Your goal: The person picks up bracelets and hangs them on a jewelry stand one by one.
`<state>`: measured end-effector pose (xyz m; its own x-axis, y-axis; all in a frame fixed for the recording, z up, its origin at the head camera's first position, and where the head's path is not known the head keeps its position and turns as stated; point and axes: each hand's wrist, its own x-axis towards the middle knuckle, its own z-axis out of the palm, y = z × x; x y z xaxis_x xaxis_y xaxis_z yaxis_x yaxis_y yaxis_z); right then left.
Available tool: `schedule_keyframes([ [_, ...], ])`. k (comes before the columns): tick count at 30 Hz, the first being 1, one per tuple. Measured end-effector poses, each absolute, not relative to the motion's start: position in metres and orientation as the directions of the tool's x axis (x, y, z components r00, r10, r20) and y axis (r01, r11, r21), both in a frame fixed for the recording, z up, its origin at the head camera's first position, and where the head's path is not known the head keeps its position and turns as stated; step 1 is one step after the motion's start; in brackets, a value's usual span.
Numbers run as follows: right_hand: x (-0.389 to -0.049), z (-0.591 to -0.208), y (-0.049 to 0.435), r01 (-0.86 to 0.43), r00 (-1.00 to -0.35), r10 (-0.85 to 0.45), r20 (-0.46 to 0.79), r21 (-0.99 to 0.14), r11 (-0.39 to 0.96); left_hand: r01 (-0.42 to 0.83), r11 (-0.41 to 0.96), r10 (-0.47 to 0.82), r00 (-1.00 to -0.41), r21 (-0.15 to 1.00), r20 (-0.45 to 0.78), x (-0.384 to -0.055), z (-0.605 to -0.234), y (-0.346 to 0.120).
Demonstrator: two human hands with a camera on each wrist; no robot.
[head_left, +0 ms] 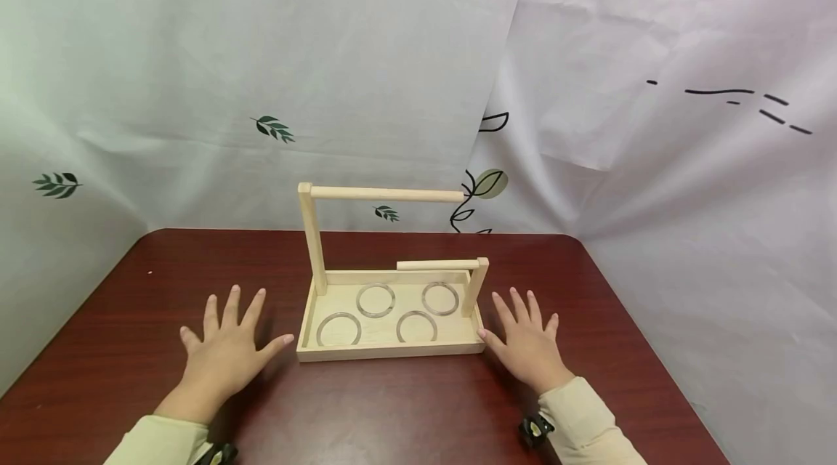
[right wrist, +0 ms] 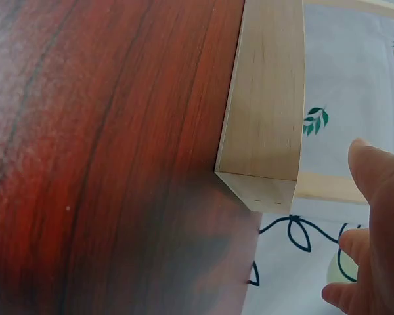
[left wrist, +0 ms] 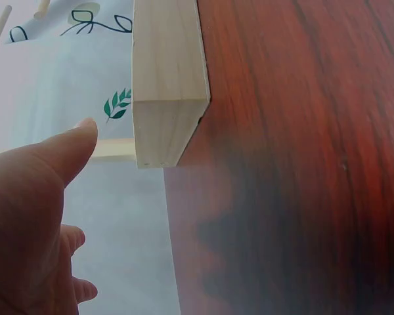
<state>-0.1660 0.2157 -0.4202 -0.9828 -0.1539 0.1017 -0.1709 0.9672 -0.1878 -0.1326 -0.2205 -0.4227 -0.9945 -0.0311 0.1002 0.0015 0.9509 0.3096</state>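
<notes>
A pale wooden tray [head_left: 392, 352] with low walls sits on the table between both hands. Several clear rings [head_left: 375, 300] lie on its floor. From its left end rises a tall post [head_left: 312, 240] with a dowel [head_left: 386, 194] reaching right; a shorter post [head_left: 476, 287] at the right end carries a dowel [head_left: 437, 264] reaching left. My left hand [head_left: 225, 356], fingers spread straight, is left of the tray, its thumb pointing at the near left corner. My right hand [head_left: 528, 345] is spread likewise, its thumb tip right at the tray's right end. Neither hand holds anything.
The dark red wooden table [head_left: 366, 414] has rounded far corners. White cloth [head_left: 392, 87] printed with leaves hangs behind it and along both sides. Black wrist devices [head_left: 536, 429] show at the sleeve cuffs.
</notes>
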Motion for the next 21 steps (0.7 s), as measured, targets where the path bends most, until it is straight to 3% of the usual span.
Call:
schedule_keyframes([
  [21, -0.162, -0.429, 0.213, -0.186, -0.981, -0.169, 0.1, -0.195, 0.963, 0.048, 0.945, 0.016, -0.995, 0.322, 0.102, -0.136, -0.416, -0.197],
])
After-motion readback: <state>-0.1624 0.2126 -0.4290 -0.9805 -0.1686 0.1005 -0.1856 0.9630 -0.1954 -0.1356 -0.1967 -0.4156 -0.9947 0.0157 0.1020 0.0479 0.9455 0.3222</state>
